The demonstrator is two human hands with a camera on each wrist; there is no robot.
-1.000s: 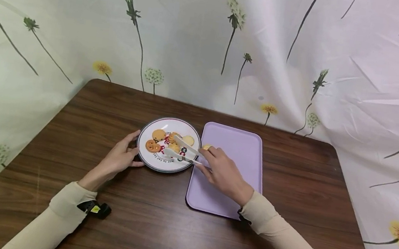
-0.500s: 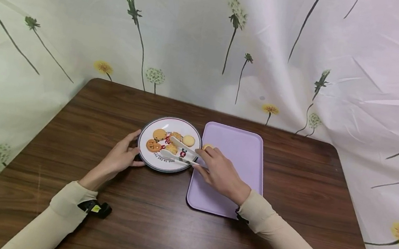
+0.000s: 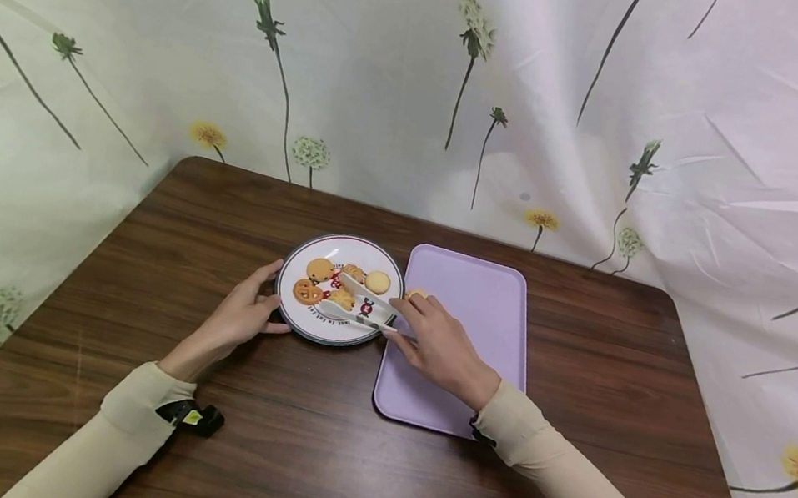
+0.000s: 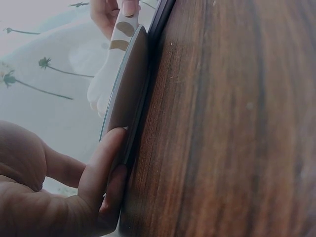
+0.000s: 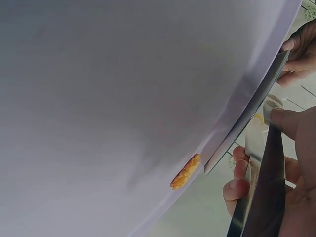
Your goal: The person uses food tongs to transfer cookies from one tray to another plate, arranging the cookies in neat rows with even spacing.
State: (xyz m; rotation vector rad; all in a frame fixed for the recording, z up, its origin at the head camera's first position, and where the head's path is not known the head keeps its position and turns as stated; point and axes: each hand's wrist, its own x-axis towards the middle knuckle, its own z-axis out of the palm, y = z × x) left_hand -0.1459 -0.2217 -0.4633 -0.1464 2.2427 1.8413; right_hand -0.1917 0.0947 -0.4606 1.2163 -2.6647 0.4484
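The tongs (image 3: 360, 301) could squeeze a cookie (image 3: 343, 297) too hard and crack it, or lose it over the gap toward the tray (image 3: 472, 292) at 3 o'clock. The right hand (image 3: 441, 347) grips the tongs, arms part-open, tips over the cookies mid-plate (image 3: 339, 242); whether they touch is unclear. The left hand (image 3: 238, 320), relaxed, fingers on the rim at 9 o'clock, steadies the plate. One cookie (image 3: 415, 293) lies on the tray
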